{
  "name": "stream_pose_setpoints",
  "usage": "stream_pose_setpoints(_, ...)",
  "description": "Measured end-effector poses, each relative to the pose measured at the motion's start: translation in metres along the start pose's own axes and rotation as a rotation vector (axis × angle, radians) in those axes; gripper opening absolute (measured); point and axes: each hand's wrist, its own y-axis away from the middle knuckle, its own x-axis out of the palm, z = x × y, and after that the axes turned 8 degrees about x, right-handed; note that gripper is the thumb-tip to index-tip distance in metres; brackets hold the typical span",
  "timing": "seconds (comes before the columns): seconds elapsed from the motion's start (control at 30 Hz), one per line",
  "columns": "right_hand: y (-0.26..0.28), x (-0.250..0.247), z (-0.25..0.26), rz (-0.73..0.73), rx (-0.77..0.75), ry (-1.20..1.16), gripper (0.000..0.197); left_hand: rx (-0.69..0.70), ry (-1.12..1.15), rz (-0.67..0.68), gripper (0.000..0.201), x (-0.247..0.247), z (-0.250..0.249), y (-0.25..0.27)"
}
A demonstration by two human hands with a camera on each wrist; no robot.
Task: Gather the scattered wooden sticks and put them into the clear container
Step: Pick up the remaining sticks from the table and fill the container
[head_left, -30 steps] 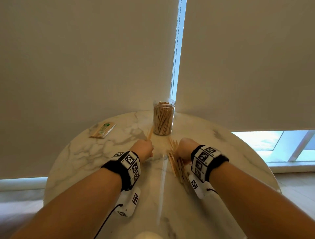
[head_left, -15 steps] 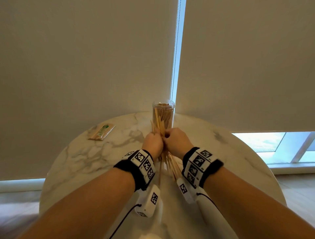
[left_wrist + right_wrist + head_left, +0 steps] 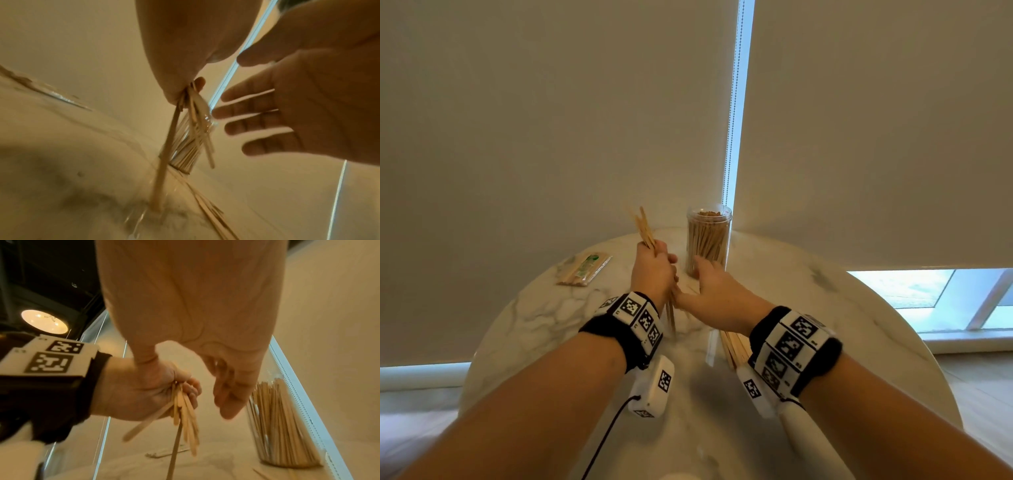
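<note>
Gripping a bundle of sticks (image 3: 645, 230) in the left hand (image 3: 654, 270) above mid-table (image 3: 534, 318), reaching the right hand (image 3: 717, 291), fingers spread and holding nothing, toward the stick-filled jar (image 3: 708, 240) standing at the far edge, more sticks lying nearer.

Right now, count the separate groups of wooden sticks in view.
3. One bunch is gripped in the left hand, one fills the jar, one lies on the table under the right wrist. Strays may be hidden.
</note>
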Motion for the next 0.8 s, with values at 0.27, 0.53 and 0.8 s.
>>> stream_pose_setpoints(0.27,0.006,-0.001,-0.004,0.061,0.019,-0.132,0.016,-0.063,0.361,0.117,0.01,0.015,-0.015,0.01)
stream_pose_setpoints(0.53,0.009,0.008,-0.006,0.078,0.021,-0.184,0.017,-0.043,0.313,0.2,0.015,0.015,-0.018,0.016)
stream_pose_setpoints(0.8,0.013,0.005,-0.004,0.096,0.067,-0.216,0.019,0.007,0.302,0.241,0.018,0.013,-0.013,0.021)
